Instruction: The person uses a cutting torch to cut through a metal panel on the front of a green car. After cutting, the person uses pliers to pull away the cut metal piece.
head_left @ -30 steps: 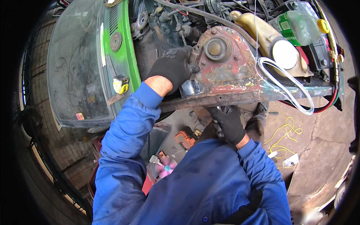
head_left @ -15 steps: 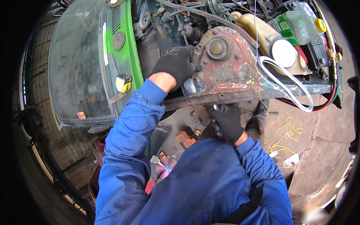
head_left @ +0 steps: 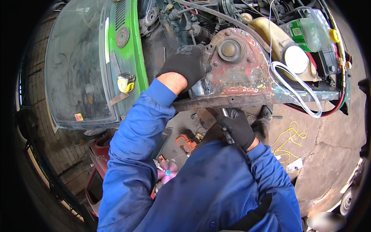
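My left hand [head_left: 187, 63], in a black work glove, is closed at the left side of the rusty, red-patched strut tower [head_left: 243, 73]. Its fingers grip a small metal bracket [head_left: 210, 49] at the tower's edge; the fingertips are partly hidden. Below the rusty fender rail [head_left: 228, 101], in front of my body, my gloved right hand [head_left: 239, 129] is closed round a slim silvery metal tool [head_left: 224, 112]. Only the tool's ends show, so its exact kind cannot be told. The round strut mount [head_left: 231, 50] sits on top of the tower.
A tape measure [head_left: 126, 83] lies on the green cowl [head_left: 133, 50] beside the dusty windshield [head_left: 77, 65]. At right are a coiled white cable [head_left: 297, 91], a cream reservoir [head_left: 266, 31], a plastic bottle [head_left: 311, 34] and a battery [head_left: 328, 58]. A yellow cord [head_left: 290, 135] and an orange tool [head_left: 185, 143] lie on the floor.
The view has shifted slightly, so the car parts appear a little farther right. My left hand stays at the bracket. The tool in my right hand shows more, with the hand slightly turned.
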Demonstrator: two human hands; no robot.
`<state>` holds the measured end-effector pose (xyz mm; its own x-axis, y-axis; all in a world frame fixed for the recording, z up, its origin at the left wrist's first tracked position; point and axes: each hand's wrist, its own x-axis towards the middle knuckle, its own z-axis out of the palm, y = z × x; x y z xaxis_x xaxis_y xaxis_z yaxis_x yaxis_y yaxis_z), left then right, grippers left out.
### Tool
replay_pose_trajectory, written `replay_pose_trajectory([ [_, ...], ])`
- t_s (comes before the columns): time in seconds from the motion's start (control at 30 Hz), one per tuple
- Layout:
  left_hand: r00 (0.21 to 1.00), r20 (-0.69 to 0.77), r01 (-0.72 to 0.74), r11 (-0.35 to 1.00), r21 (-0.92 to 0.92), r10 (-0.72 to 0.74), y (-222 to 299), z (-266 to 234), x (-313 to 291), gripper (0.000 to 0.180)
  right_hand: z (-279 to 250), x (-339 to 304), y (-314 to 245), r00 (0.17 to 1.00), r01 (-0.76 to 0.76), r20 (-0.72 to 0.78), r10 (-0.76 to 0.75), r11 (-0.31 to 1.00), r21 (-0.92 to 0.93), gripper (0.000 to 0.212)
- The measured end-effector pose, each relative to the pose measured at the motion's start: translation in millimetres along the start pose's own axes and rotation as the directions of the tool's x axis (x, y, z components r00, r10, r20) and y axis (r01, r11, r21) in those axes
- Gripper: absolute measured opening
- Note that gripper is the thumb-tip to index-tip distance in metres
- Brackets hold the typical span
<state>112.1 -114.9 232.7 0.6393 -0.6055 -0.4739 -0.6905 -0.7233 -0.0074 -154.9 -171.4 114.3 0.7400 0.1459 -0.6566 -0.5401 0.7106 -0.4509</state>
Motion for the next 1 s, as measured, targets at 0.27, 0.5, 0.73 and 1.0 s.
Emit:
replay_pose_trajectory([
  [0.27, 0.946, -0.295, -0.047, 0.843, -0.535, -0.135, -14, -13, -30, 0.061, -42, -40, 5, 0.989, -0.07, -0.15, 0.012, 0.92, -0.385, 0.058],
  [0.5, 0.716, -0.634, -0.382, 0.595, -0.707, -0.292, -35, 39, -121, 0.071, -47, -141, -12, 0.964, -0.234, -0.244, 0.108, 0.78, -0.581, 0.053],
  [0.73, 0.71, -0.616, -0.391, 0.536, -0.748, -0.341, -55, 101, -124, 0.071, -7, -208, -98, 0.909, -0.403, -0.379, 0.172, 0.595, -0.695, 0.054],
  [1.0, 0.761, -0.555, -0.361, 0.491, -0.793, -0.336, -58, 106, -123, 0.074, 32, -169, -142, 0.867, -0.16, -0.297, -0.399, 0.34, -0.926, 0.053],
])
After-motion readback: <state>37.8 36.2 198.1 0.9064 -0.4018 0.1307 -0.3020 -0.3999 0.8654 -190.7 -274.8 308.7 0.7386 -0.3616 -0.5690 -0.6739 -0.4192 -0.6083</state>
